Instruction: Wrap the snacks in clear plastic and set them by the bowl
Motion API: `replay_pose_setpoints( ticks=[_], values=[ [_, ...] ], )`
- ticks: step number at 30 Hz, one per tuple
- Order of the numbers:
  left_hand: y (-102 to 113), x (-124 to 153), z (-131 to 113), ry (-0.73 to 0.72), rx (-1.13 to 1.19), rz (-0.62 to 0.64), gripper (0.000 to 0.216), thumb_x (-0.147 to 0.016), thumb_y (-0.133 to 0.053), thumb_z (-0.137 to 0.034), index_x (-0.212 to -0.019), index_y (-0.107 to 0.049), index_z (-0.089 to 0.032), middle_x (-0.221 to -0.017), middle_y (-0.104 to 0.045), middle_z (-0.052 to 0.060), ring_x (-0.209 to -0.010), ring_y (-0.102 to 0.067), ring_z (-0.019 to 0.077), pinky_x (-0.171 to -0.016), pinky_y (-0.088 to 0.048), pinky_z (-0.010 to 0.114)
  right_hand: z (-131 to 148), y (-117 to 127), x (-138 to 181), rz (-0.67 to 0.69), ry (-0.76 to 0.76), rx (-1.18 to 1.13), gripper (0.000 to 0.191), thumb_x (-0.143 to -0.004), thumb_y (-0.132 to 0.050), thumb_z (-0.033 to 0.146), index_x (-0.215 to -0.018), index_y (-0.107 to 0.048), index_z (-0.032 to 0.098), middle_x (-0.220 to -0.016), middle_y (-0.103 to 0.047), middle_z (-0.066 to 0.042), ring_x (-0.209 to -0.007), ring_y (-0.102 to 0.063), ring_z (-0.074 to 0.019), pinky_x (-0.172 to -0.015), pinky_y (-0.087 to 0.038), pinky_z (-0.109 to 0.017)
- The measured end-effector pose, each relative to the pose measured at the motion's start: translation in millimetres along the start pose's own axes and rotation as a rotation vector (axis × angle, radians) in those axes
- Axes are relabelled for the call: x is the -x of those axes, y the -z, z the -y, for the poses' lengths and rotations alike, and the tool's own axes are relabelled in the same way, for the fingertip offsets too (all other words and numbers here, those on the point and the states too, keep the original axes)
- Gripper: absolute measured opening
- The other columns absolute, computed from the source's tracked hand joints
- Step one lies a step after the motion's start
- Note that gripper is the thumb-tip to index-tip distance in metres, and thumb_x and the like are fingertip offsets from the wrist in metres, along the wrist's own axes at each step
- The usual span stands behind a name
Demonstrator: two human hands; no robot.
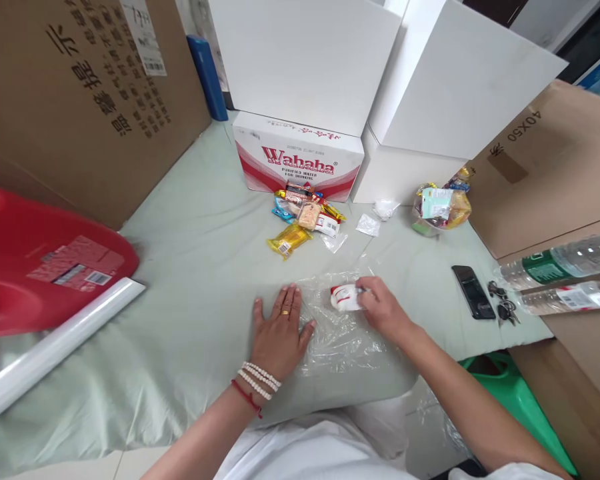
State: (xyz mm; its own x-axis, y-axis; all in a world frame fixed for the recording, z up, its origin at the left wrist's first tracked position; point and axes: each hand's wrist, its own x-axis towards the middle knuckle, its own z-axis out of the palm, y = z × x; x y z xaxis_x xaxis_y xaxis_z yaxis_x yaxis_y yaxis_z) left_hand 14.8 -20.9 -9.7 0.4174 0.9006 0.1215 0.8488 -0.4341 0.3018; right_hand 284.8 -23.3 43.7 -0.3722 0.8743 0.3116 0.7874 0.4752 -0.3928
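Observation:
My left hand [279,329] lies flat with fingers spread on the left edge of a clear plastic sheet [343,337] spread over the pale green cloth [180,280]. My right hand [383,308] is closed around a small white and red snack packet [343,297] that rests on the sheet. A little pile of wrapped snacks [305,217] lies farther back, in front of the Wahaha box [300,160].
Large cardboard boxes [80,93] stand at the left and right, white boxes [445,87] at the back. A red plastic piece [35,260] and a film roll [55,347] lie at left. A bag of snacks [443,207], black phone [473,291], keys [503,303] and two water bottles [560,263] sit at right.

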Motion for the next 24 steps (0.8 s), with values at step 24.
replay_pose_setpoints(
  ticks=[24],
  values=[
    [25.7,11.6,25.9,-0.258,0.041,-0.132,0.057,-0.099,-0.052,-0.027,-0.155,-0.046,-0.034,-0.162,-0.046,0.011,-0.155,-0.033,0.0346,-0.126,-0.013,0.067,5.2,1.9,21.6,0.014,-0.071,-0.027,0.049,-0.100,-0.059,0.036,-0.147,-0.049,0.028,-0.145,-0.053,-0.017,-0.134,-0.051,-0.0335,-0.109,-0.048,-0.057]
  ],
)
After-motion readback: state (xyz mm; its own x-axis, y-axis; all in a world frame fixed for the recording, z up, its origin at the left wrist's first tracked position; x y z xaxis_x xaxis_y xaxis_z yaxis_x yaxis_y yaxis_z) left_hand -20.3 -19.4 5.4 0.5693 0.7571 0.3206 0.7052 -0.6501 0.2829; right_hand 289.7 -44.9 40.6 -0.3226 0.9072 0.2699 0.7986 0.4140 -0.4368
